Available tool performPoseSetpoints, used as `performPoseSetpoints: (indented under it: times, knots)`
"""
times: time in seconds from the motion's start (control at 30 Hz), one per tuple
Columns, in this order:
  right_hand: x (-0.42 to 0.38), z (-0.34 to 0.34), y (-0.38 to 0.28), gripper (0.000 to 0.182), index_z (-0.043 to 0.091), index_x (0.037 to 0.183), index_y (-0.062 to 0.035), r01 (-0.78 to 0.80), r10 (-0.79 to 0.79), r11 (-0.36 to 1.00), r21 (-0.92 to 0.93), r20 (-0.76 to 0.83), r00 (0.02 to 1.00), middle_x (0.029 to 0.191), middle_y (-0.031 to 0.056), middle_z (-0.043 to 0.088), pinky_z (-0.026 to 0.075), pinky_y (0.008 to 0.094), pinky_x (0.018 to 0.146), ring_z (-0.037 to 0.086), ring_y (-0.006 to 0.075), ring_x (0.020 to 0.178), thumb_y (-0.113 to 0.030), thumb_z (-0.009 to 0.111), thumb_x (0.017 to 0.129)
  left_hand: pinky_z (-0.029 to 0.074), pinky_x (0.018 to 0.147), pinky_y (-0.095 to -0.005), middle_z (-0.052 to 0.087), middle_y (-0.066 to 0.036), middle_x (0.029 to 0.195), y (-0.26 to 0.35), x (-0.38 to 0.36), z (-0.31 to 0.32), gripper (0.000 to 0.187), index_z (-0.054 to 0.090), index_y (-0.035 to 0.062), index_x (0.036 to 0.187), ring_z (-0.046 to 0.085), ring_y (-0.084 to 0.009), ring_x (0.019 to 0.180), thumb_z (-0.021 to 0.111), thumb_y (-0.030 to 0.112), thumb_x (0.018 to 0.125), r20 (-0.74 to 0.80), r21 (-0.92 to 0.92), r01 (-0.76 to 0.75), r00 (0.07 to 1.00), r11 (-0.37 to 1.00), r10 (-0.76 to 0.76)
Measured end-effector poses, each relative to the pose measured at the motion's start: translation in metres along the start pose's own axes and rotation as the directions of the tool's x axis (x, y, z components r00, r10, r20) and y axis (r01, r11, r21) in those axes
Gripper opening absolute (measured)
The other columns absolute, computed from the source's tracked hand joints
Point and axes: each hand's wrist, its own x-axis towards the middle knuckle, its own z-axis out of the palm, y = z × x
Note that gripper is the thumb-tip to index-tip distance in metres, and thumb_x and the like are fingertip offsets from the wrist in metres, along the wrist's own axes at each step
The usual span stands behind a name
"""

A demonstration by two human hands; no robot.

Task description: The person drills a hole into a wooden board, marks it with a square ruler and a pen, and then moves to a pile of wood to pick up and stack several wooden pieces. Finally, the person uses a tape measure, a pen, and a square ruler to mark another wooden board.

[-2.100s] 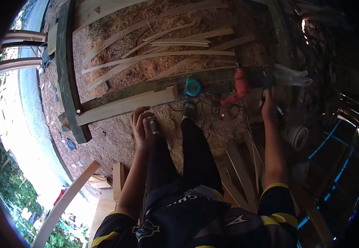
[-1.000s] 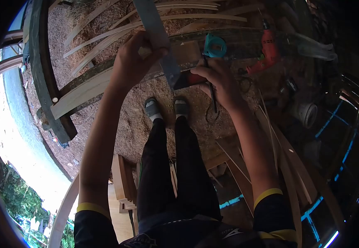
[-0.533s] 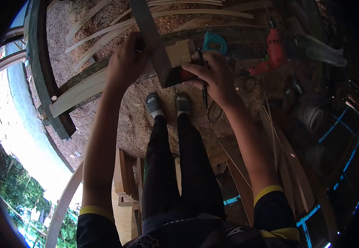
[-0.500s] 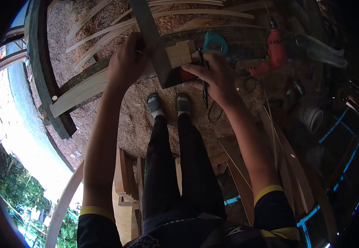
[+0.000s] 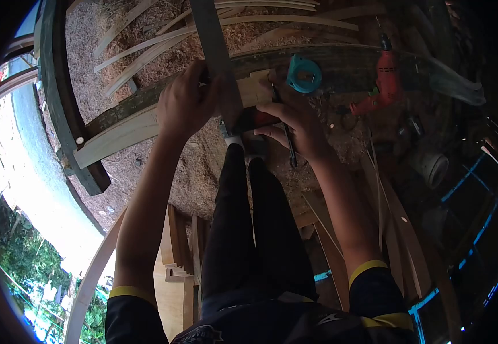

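Note:
A metal try square (image 5: 217, 49) with a long blade and a dark, reddish stock lies slantwise across a pale wooden board (image 5: 117, 133). My left hand (image 5: 185, 103) is closed at the blade's left edge, its fingertips partly hidden there. At the lower end of the square, my right hand (image 5: 298, 123) grips the stock between thumb and fingers. A black pen (image 5: 291, 146) also sits in that hand, pointing down past the fingers. Just right of the blade shows a pale block-like end of wood (image 5: 255, 90). Beyond my right hand lies a teal tape measure (image 5: 304, 74).
A red power drill (image 5: 385, 74) rests on the dark timber bench at right. Thin wooden strips (image 5: 283, 24) lie on the shavings-covered ground beyond. A dark beam (image 5: 59, 86) stands at left. Cut boards (image 5: 174, 246) are stacked near my legs.
Both hands and the square have shifted slightly right and nearer my body in view. One foot has moved right, under the square. Both hands keep their holds.

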Motion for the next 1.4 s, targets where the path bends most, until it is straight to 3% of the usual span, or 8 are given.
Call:
performPoseSetpoints:
  times: [0.1,0.23,0.3,0.63,0.8,1.03,1.1,1.4]
  knots:
    - [0.003,-0.004,-0.007,0.055,0.074,0.126,-0.0161,-0.026,0.027,0.999,-0.032,0.030,0.999,0.160,0.0106,0.062,0.052,0.0505,0.122,0.050,0.0348,0.156,-0.019,0.097,0.075,0.059,0.080,-0.0481,0.076,-0.015,0.104,0.001,0.000,-0.015,0.043,0.068,0.0070,0.124,0.077,-0.0371,0.095,0.083,0.036,0.096,0.162,0.026,-0.030,0.986,0.999,0.025]
    - [0.006,-0.006,-0.013,0.056,0.074,0.127,-0.0163,-0.049,0.050,0.998,-0.035,0.041,0.998,0.160,0.0106,0.062,0.052,0.0512,0.122,0.050,0.0351,0.156,-0.019,0.096,0.076,0.058,0.081,-0.0497,0.076,-0.016,0.108,-0.002,0.005,-0.019,0.051,0.067,0.0067,0.125,0.076,-0.0392,0.099,0.086,0.040,0.093,0.246,-0.028,-0.030,0.969,0.999,0.036]
    - [0.008,-0.006,-0.016,0.054,0.074,0.126,-0.0157,-0.053,0.056,0.996,-0.068,0.043,0.997,0.160,0.0115,0.062,0.053,0.0516,0.121,0.050,0.0355,0.156,-0.020,0.095,0.077,0.059,0.081,-0.0497,0.076,-0.017,0.105,-0.001,0.005,-0.018,0.056,0.067,0.0057,0.125,0.076,-0.0401,0.098,0.088,0.044,0.091,0.291,0.041,0.014,0.956,0.999,-0.026]
    - [0.009,-0.006,-0.023,0.053,0.074,0.128,-0.0175,-0.071,0.077,0.991,-0.111,0.053,0.996,0.159,0.0123,0.062,0.054,0.0539,0.117,0.049,0.0359,0.157,-0.023,0.094,0.079,0.059,0.083,-0.0504,0.077,-0.017,0.105,-0.004,0.004,-0.015,0.054,0.066,0.0066,0.122,0.077,-0.0392,0.100,0.088,0.045,0.091,0.248,-0.055,0.014,0.969,0.998,0.000]
    - [0.009,-0.004,-0.020,0.051,0.075,0.127,-0.0182,-0.063,0.069,0.992,-0.111,0.052,0.996,0.159,0.0125,0.062,0.054,0.0544,0.115,0.051,0.0360,0.156,-0.025,0.093,0.080,0.058,0.082,-0.0517,0.074,-0.015,0.103,-0.009,0.003,-0.013,0.054,0.065,0.0075,0.122,0.075,-0.0397,0.099,0.087,0.047,0.092,0.240,0.025,-0.052,0.970,0.998,0.044]
    - [0.008,-0.002,-0.021,0.048,0.075,0.126,-0.0172,-0.075,0.079,0.992,-0.100,0.043,0.996,0.158,0.0125,0.063,0.054,0.0537,0.115,0.052,0.0364,0.155,-0.026,0.092,0.082,0.057,0.082,-0.0519,0.072,-0.014,0.104,-0.004,0.005,-0.015,0.054,0.065,0.0075,0.120,0.074,-0.0393,0.099,0.087,0.049,0.092,0.271,0.025,-0.010,0.963,1.000,0.003]
    - [0.008,-0.002,-0.021,0.047,0.075,0.125,-0.0160,-0.069,0.074,0.991,-0.115,0.042,0.996,0.158,0.0127,0.063,0.054,0.0537,0.115,0.051,0.0365,0.155,-0.026,0.092,0.082,0.059,0.075,-0.0501,0.075,-0.009,0.090,-0.006,0.006,-0.012,0.051,0.063,0.0113,0.108,0.078,-0.0348,0.088,0.085,0.055,0.092,0.179,0.048,-0.108,0.979,0.993,0.097]
    - [0.010,-0.003,-0.021,0.046,0.075,0.124,-0.0153,-0.062,0.066,0.995,-0.082,0.044,0.997,0.159,0.0146,0.062,0.055,0.0535,0.115,0.050,0.0370,0.156,-0.025,0.092,0.083,0.059,0.073,-0.0497,0.075,-0.010,0.092,-0.007,0.006,-0.011,0.050,0.064,0.0105,0.106,0.078,-0.0349,0.087,0.087,0.051,0.091,0.172,0.010,-0.098,0.980,0.995,0.095]
